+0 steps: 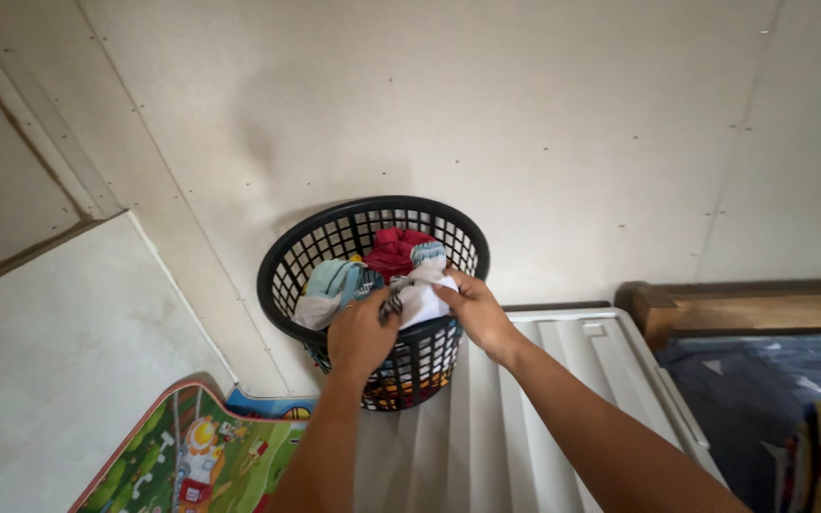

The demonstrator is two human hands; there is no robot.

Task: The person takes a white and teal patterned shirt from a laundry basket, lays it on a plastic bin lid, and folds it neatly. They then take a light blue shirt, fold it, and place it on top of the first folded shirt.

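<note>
Black plastic laundry basket [282, 275] holds crumpled clothes; left hand [361, 332] and right hand [472, 312] each grip a white garment [420, 296] at its rim

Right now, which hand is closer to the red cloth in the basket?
Right. The right hand grips the white cloth just below the red cloth. The left hand is lower, at the basket front rim.

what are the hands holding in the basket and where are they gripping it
Both the left hand and right hand grip a white cloth at its bunched top edge, above the black laundry basket.
</note>
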